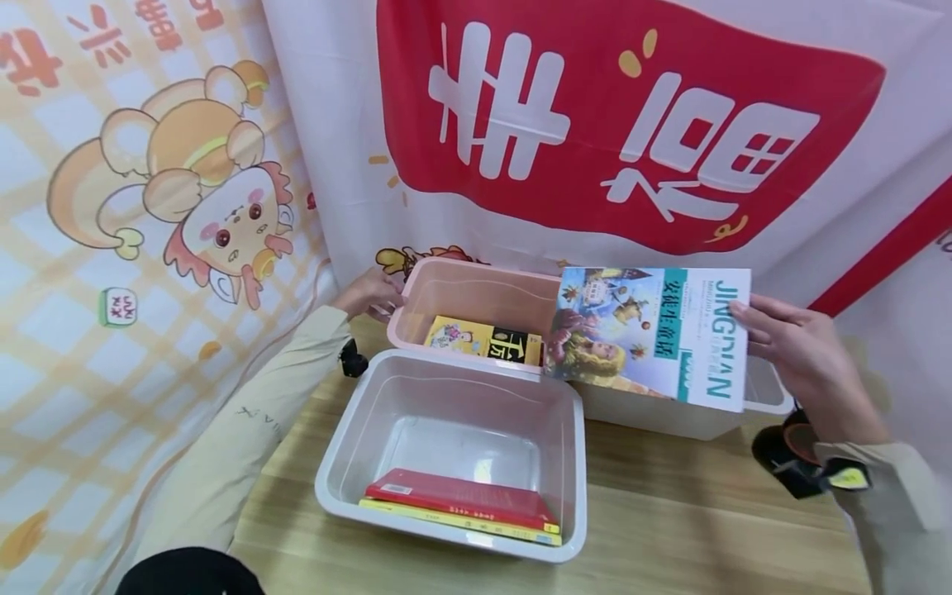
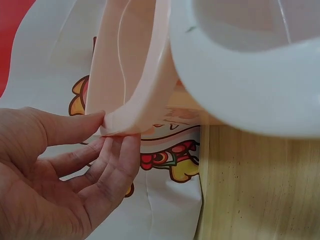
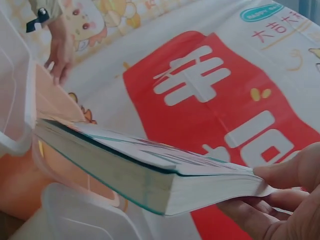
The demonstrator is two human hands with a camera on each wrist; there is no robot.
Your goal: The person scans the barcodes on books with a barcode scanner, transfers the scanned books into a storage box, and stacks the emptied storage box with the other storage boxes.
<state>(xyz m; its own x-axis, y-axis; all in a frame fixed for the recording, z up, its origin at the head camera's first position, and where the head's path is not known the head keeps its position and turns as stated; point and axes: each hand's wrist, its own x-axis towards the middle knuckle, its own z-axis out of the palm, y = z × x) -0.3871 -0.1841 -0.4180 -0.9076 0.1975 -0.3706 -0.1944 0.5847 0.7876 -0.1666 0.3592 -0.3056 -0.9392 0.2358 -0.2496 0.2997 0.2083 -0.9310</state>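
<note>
My right hand (image 1: 799, 347) pinches a thick paperback book (image 1: 647, 330) by its right end, thumb on the cover and fingers beneath, as the right wrist view shows. The book's far end hangs over the pink bin (image 1: 476, 285) and its body over a white bin (image 1: 669, 417) behind. At the pink bin's left corner, my left hand (image 1: 372, 293) grips the rim; in the left wrist view its thumb (image 2: 75, 127) lies on top and the fingers curl under the lip. Inside the pink bin lies a yellow book (image 1: 476, 339).
Nearest on the wooden table (image 1: 669, 504) stands a white bin (image 1: 327, 463). It holds a red book (image 1: 461, 496) and a yellow one along its front wall. A printed cloth (image 1: 335, 107) hangs behind and to the left.
</note>
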